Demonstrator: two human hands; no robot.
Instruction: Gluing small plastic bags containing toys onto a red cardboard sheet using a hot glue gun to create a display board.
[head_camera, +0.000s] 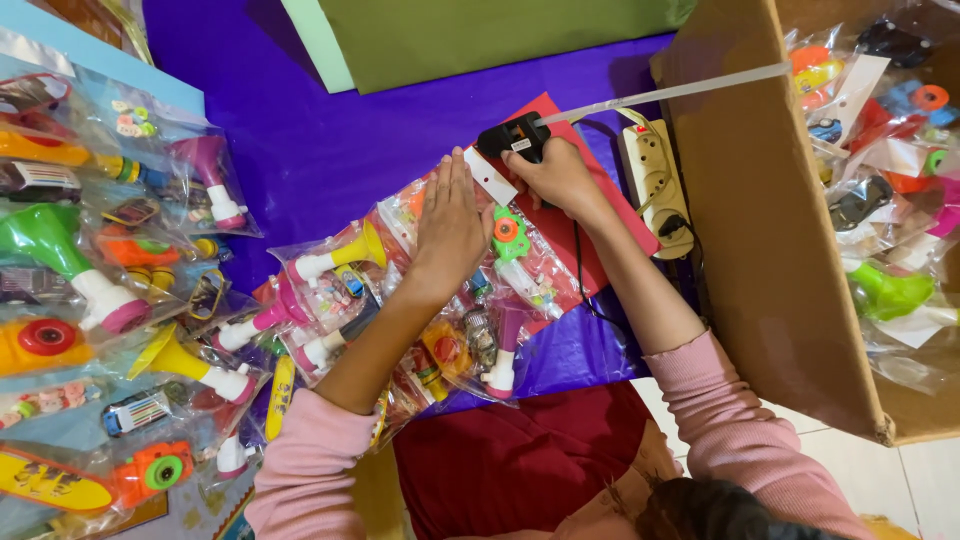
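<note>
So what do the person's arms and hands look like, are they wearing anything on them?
Both arms wear soft pink long sleeves, pushed up so the forearms are bare, with slightly wavy cuffs. The left hand and right hand are bare: no gloves. I can make out no rings, watch or bracelets.

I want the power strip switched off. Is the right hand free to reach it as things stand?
Probably not at once: the right hand grips the black glue gun. The power strip lies uncovered just beside it, though.
</note>
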